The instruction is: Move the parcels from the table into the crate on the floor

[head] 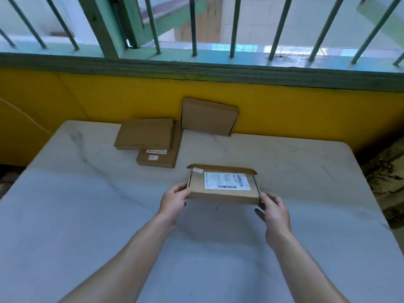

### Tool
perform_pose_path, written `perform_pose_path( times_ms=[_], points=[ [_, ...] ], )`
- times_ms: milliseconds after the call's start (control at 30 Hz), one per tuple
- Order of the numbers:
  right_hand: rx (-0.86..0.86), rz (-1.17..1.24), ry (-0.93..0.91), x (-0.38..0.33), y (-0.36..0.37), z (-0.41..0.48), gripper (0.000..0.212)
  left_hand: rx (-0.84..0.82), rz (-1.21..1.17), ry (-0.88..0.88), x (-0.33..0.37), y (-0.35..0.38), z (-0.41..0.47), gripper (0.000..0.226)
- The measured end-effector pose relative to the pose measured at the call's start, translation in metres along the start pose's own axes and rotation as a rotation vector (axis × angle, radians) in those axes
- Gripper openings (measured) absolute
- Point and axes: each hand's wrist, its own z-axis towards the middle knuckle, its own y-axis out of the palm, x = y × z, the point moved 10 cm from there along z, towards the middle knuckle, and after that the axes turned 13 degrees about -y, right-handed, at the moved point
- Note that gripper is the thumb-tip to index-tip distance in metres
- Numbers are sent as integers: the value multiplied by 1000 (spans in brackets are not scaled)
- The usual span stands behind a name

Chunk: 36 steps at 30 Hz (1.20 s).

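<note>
Gripped at near corners by left hand (pixel 175 199) and right hand (pixel 274 207): flat brown cardboard parcel (pixel 223 194), white-labelled, over pale marbled table (pixel 87 215).

Near half & R side of white marbled table (pixel 87 215) free; far L, stacked flat brown cardboard boxes (pixel 145 134), third brown box (pixel 208 115) propped on yellow wall (pixel 306 110).

I have both bare forearms reaching forward from the near edge of the table (pixel 87 204), drawing closer together toward its middle. My left hand (pixel 175 199) grips the near left corner of a parcel (pixel 223 186), fingers curled round its left side. My right hand (pixel 274 209) grips the near right corner, fingers and thumb curled round it, wrist nearly straight.
</note>
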Motion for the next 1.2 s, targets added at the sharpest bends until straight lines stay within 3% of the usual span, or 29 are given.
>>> perform_pose_path(
  times_ms=[267,567,833,1200],
  points=[
    [-136,148,-45,-14,54,-105,6,-107,-250,95,-20,-109,-51,31],
    [-395,453,-239,-86,106,-178,18,-345,-365,464,28,-182,-128,41],
    [-674,618,-404,-152,118,-209,15,-454,-467,648,60,-190,-189,51],
    [-766,637,-385,-163,112,-189,10,-413,-552,672,56,-166,-206,49]
  ],
)
